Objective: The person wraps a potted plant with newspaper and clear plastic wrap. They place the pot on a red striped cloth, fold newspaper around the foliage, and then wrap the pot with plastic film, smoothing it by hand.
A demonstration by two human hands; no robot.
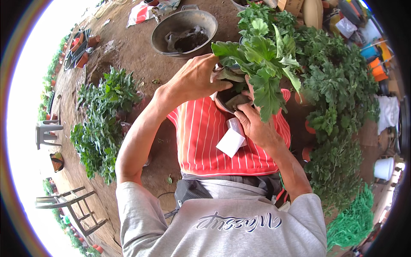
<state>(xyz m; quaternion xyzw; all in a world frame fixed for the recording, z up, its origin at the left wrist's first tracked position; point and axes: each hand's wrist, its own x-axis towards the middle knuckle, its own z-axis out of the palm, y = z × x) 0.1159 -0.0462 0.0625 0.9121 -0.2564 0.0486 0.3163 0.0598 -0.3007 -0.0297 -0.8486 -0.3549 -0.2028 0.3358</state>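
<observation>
A round pot with a leafy green plant stands above a red striped cloth on my lap. My left hand reaches over the pot's far left rim, thumb over the opening, fingertips partly hidden behind the rim and leaves. My right hand is at the near right rim, its thumb and fingers at a dull grey-brown piece inside the pot; leaves cover part of it. Whether either hand grips the pot cannot be told. A white paper tag lies on the cloth below the pot.
A metal basin holding dark soil stands on the dirt floor ahead. Leafy potted plants stand to the left and in a dense group to the right. Green shredded strips lie at lower right. A ladder-like frame and grey stool are farther left.
</observation>
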